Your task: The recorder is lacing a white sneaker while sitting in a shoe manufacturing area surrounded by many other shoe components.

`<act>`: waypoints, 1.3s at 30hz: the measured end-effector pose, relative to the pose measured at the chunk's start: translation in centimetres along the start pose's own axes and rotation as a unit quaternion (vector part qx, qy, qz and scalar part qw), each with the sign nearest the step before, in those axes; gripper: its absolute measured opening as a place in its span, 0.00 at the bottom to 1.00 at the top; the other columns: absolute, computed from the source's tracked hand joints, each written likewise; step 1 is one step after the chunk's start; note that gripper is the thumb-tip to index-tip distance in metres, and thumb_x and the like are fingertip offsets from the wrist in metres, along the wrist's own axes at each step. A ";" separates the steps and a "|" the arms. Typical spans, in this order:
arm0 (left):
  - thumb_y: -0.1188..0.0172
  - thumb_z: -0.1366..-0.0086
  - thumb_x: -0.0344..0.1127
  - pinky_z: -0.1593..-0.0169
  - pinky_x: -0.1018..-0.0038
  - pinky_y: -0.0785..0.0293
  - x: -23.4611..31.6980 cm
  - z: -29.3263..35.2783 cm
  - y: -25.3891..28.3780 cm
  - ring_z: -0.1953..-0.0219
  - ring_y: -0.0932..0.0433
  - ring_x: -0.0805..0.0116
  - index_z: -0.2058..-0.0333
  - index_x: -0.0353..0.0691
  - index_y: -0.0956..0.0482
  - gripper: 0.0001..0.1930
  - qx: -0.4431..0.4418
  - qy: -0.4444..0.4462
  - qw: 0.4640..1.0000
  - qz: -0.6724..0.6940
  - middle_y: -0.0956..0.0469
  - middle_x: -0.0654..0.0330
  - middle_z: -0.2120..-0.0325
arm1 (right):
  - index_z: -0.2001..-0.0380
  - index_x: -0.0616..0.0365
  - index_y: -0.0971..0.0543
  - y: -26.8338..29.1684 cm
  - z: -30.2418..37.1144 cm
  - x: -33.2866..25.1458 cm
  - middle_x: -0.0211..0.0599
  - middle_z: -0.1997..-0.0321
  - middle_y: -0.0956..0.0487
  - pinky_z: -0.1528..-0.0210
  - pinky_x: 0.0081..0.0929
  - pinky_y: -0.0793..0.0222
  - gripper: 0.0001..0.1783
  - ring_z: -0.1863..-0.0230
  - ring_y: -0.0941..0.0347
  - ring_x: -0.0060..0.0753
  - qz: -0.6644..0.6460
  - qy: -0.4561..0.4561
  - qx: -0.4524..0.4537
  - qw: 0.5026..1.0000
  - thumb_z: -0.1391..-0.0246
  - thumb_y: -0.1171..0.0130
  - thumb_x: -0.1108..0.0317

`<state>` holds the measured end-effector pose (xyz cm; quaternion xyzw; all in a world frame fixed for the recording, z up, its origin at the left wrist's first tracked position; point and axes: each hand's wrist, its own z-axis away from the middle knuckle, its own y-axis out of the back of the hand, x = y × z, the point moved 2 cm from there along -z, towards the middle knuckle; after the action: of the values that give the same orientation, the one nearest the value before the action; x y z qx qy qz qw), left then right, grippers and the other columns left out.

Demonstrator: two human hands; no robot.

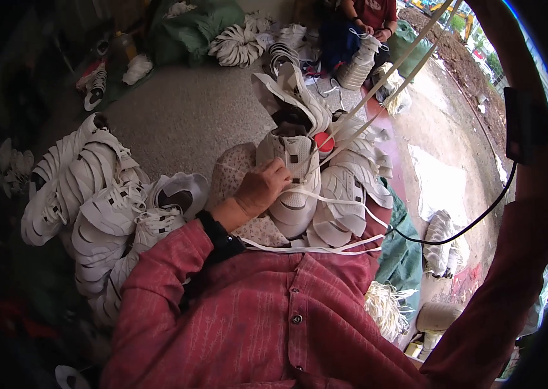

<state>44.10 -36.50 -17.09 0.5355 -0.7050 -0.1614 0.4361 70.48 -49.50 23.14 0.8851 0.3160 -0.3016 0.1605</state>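
Lacing on one white shoe (294,212), which stands on the lap with its toe toward the wearer, appears partly done: two long strands (384,96) run up from its front toward the upper right, and at least one loose white lace (345,200) trails across the lap, so tightening and finishing are judged outstanding. Left hand (263,188) rests on the near left side of the shoe's front, fingers bent and pressed together on it; whether they also pinch a lace cannot be told. Right hand (510,48) is raised at the frame's upper right edge; its fingers are out of sight, so their state cannot be determined. Left stack (95,172) includes at least two shoes with laces in them, judged complete; its total is not countable owing to overlap. Right stack (345,194), just beside the shoe in hand, shows several overlapping shoe pieces, no laces evident, presumably outstanding. Further count: one red round lid (324,142) next to the shoe, one bundle of pale laces (387,310) near the right hip, one bottle (123,47) at the far left, and one co-worker (372,14) opposite, both hands at one upright stack (357,68).
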 end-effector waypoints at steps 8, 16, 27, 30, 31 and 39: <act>0.40 0.42 0.35 0.61 0.63 0.28 1.5 -0.7 -1.8 0.63 0.24 0.52 0.68 0.40 0.29 0.08 -0.114 -0.018 0.993 -0.037 0.29 0.55 0.67 | 0.63 0.62 0.25 -1.9 6.8 -0.4 0.39 0.66 0.22 0.56 0.31 0.26 0.10 0.63 0.23 0.33 0.082 -0.169 -0.014 0.982 0.37 0.48 0.65; 0.39 0.45 0.27 0.59 0.64 0.26 0.2 -3.3 -0.3 0.61 0.23 0.54 0.66 0.40 0.28 0.08 -0.169 -0.050 0.979 0.107 0.28 0.56 0.66 | 0.48 0.59 0.28 2.8 9.7 4.5 0.29 0.67 0.23 0.55 0.26 0.27 0.21 0.65 0.24 0.22 0.148 -0.233 -0.153 0.949 0.38 0.48 0.57; 0.39 0.46 0.27 0.61 0.66 0.26 0.2 -3.7 -0.4 0.64 0.23 0.54 0.71 0.38 0.27 0.06 -0.156 -0.132 0.976 0.079 0.28 0.56 0.67 | 0.58 0.57 0.22 -4.3 25.8 9.3 0.31 0.77 0.23 0.74 0.24 0.29 0.10 0.76 0.24 0.24 0.144 -0.259 -0.380 0.876 0.41 0.45 0.67; 0.39 0.47 0.27 0.61 0.65 0.26 1.2 -3.6 0.2 0.64 0.24 0.53 0.70 0.38 0.27 0.06 -0.109 -0.159 0.977 0.091 0.28 0.56 0.68 | 0.62 0.57 0.23 -5.9 31.2 13.1 0.41 0.72 0.21 0.71 0.35 0.28 0.08 0.73 0.23 0.40 0.239 -0.142 -0.405 0.871 0.45 0.42 0.69; 0.39 0.46 0.27 0.62 0.65 0.26 1.4 -3.6 0.3 0.65 0.24 0.53 0.69 0.38 0.27 0.07 -0.102 -0.139 0.980 0.098 0.28 0.56 0.68 | 0.63 0.57 0.23 -6.3 32.5 14.2 0.44 0.71 0.21 0.70 0.38 0.28 0.07 0.72 0.23 0.45 0.251 -0.136 -0.399 0.872 0.47 0.42 0.70; 0.43 0.45 0.28 0.67 0.61 0.26 0.6 -2.0 -1.4 0.68 0.23 0.49 0.66 0.39 0.32 0.09 0.015 -0.079 0.996 0.026 0.28 0.53 0.72 | 0.65 0.59 0.27 -9.1 34.4 16.0 0.40 0.74 0.26 0.71 0.39 0.28 0.08 0.73 0.24 0.43 0.399 0.077 -0.411 0.816 0.48 0.46 0.69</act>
<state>46.55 -37.05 -16.65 0.5087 -0.7534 -0.1813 0.3752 59.56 -51.62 -14.25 0.8056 0.0408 0.0164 0.5908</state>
